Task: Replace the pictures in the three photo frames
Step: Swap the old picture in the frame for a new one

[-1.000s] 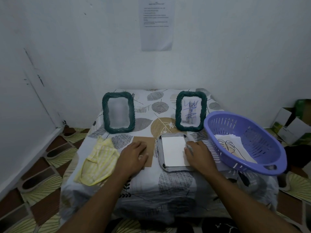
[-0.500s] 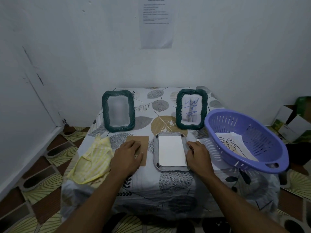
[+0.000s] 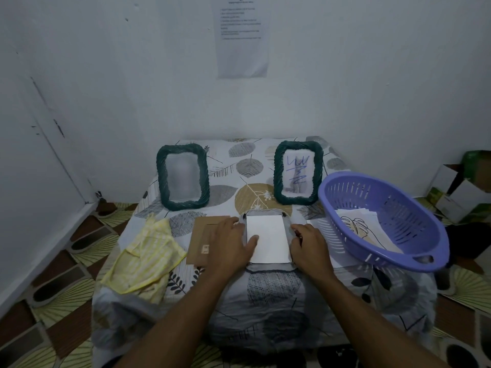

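Leaf-print table (image 3: 265,288): two green frames stand toward the back edge, left frame (image 3: 182,177) and right frame (image 3: 298,172). Near the front edge, mid-table, a third frame (image 3: 286,220) lies face down, with a brown backing board (image 3: 202,235) just beside it. Yellow cloth (image 3: 144,257) at the left edge, purple basket (image 3: 414,224) at the right edge.

Mid-table, a flat frame (image 3: 286,221) bears a sheet (image 3: 267,240). Left standing frame (image 3: 182,177) at 11 o'clock, right standing frame (image 3: 298,172) at 1, board (image 3: 203,239) then cloth (image 3: 144,257) at 9, basket (image 3: 398,221) holding papers (image 3: 357,224) at 3.
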